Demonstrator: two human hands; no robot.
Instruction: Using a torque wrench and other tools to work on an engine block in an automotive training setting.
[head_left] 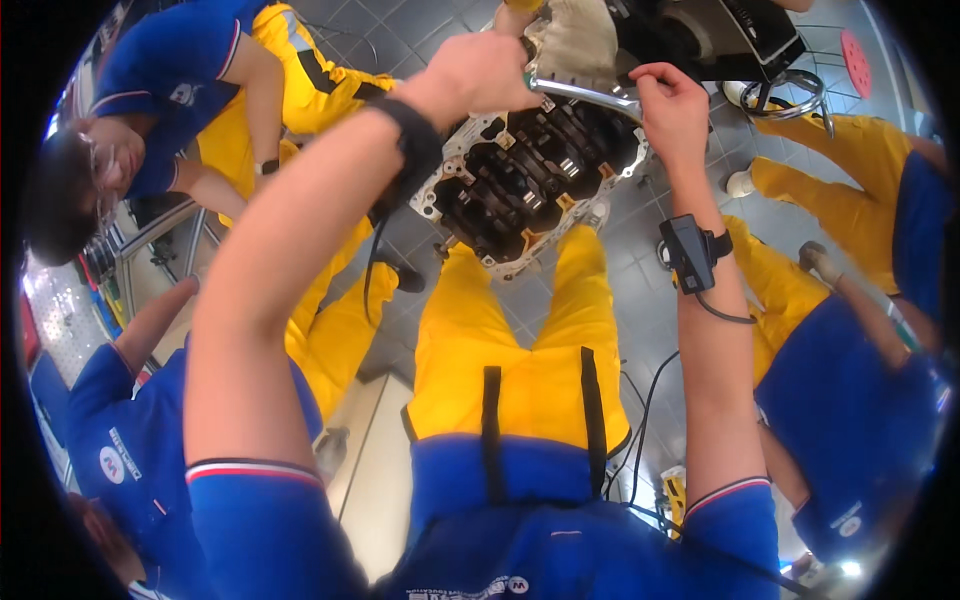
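My left hand (482, 76) is closed around one end of a long silver wrench (585, 91), above the far edge of an open engine block (425, 200). My right hand (672, 112) grips the wrench's other end with bent fingers. The wrench lies nearly level between both hands, sloping slightly down to the right. Dark crankshaft parts (540, 165) show inside the block's pale metal rim. My left fingers hide the wrench's left end, so I cannot see what it touches.
A beige work glove (575, 42) is just beyond the wrench. A dark machine part (720, 40) and a metal handwheel (795, 97) stand at the far right. Several people in blue shirts and yellow trousers crowd both sides. A black cable (655, 385) hangs beside my right arm.
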